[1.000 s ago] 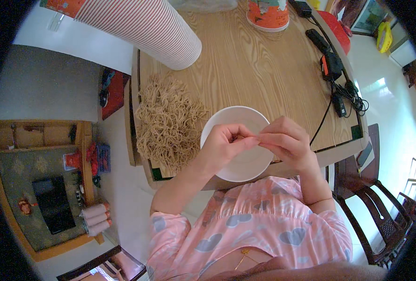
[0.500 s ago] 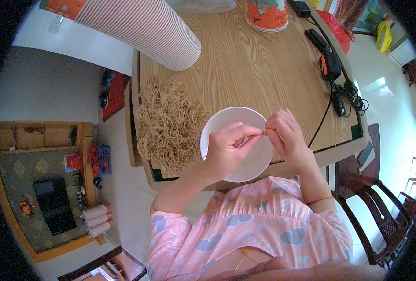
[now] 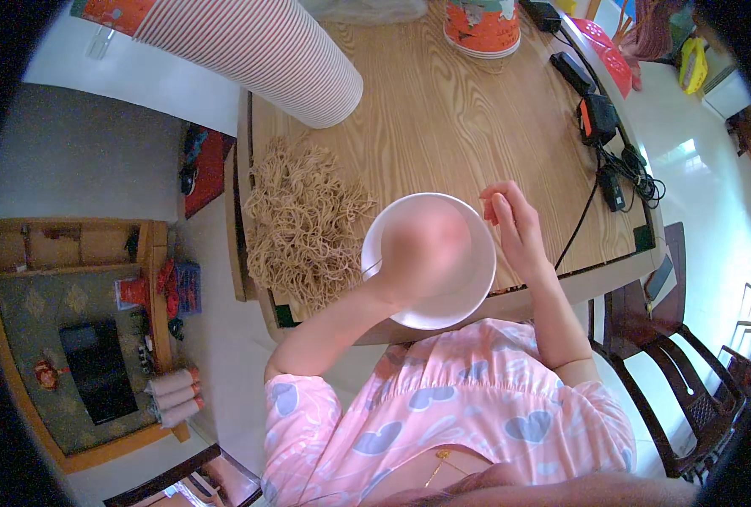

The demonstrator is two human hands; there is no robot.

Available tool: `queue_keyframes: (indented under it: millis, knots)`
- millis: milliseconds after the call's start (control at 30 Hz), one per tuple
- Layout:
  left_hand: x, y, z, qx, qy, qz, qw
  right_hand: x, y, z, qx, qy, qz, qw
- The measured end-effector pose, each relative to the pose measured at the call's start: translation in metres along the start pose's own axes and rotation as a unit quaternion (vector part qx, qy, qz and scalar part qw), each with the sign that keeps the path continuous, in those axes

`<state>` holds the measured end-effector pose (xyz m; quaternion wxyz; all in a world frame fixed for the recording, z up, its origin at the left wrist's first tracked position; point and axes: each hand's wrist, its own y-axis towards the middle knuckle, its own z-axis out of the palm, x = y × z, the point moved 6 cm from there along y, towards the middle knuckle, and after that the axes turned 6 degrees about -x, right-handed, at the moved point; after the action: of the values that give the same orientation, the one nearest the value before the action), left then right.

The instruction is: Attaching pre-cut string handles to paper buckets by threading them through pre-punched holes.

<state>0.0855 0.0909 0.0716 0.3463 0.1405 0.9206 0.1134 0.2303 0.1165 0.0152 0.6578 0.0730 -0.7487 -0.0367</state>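
While upright, bowl (image 3: 453,309) under left hand (image 3: 422,242)

Left hand (image 3: 417,245) a blur at mid-reach, grip unreadable; right hand (image 3: 512,221) raised, fingers loosely curled together.

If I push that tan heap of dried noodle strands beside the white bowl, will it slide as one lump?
Probably not. The tan heap of dried noodle strands lies loose and tangled on the wooden table, so it would likely spread and shed strands. It looks light and brittle; thin strands may snap. Some sit near the table's edge and could fall.
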Motion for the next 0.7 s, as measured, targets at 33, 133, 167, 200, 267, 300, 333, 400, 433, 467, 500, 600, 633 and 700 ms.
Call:
queue_keyframes:
  millis: [33, 133, 167, 200, 267, 300, 333, 400, 433, 467, 500, 600, 633, 700]
  knots:
    - [0.001, 0.000, 0.000, 0.001, 0.000, 0.000, 1.000, -0.002, 0.000, 0.000, -0.004, 0.012, 0.011, 1.000]
    - [0.000, -0.002, -0.007, -0.018, -0.024, -0.017, 0.999, -0.009, -0.003, 0.000, -0.011, 0.051, 0.030, 0.998]
    - [-0.006, -0.003, -0.010, -0.001, -0.043, -0.017, 0.999, -0.012, -0.004, -0.001, -0.015, 0.076, 0.040, 0.996]
    - [-0.009, -0.005, -0.010, 0.017, -0.062, -0.017, 0.998, -0.012, -0.004, -0.001, -0.015, 0.075, 0.041, 0.996]
    - [-0.013, -0.007, -0.007, 0.023, -0.059, 0.003, 0.998, -0.012, -0.005, -0.003, -0.017, 0.095, 0.064, 0.993]
    - [-0.016, -0.008, -0.005, 0.030, -0.055, 0.024, 0.998, -0.013, -0.005, -0.003, -0.015, 0.095, 0.064, 0.993]
    - [-0.016, -0.008, -0.004, 0.028, -0.055, 0.022, 0.998, -0.014, -0.006, -0.002, -0.014, 0.102, 0.067, 0.992]
    - [-0.015, -0.005, -0.001, 0.029, -0.053, 0.030, 0.998, -0.017, -0.007, -0.002, -0.012, 0.109, 0.071, 0.992]
    - [-0.015, -0.004, 0.001, 0.028, -0.054, 0.029, 0.998, -0.019, -0.008, -0.002, -0.010, 0.106, 0.072, 0.992]
    - [-0.015, -0.004, 0.002, 0.027, -0.045, 0.032, 0.998, -0.021, -0.010, -0.002, -0.009, 0.104, 0.074, 0.992]
    - [-0.015, -0.004, 0.003, 0.027, -0.037, 0.035, 0.998, -0.023, -0.011, -0.003, -0.008, 0.104, 0.074, 0.992]
    - [-0.014, -0.003, 0.006, 0.034, -0.018, 0.040, 0.998, -0.027, -0.016, -0.004, 0.000, 0.089, 0.080, 0.993]
    - [-0.015, -0.003, 0.006, 0.034, -0.018, 0.039, 0.999, -0.026, -0.017, -0.002, 0.000, 0.115, 0.080, 0.990]
    - [-0.015, -0.002, 0.006, 0.033, -0.009, 0.039, 0.999, -0.025, -0.020, -0.001, 0.000, 0.140, 0.079, 0.987]
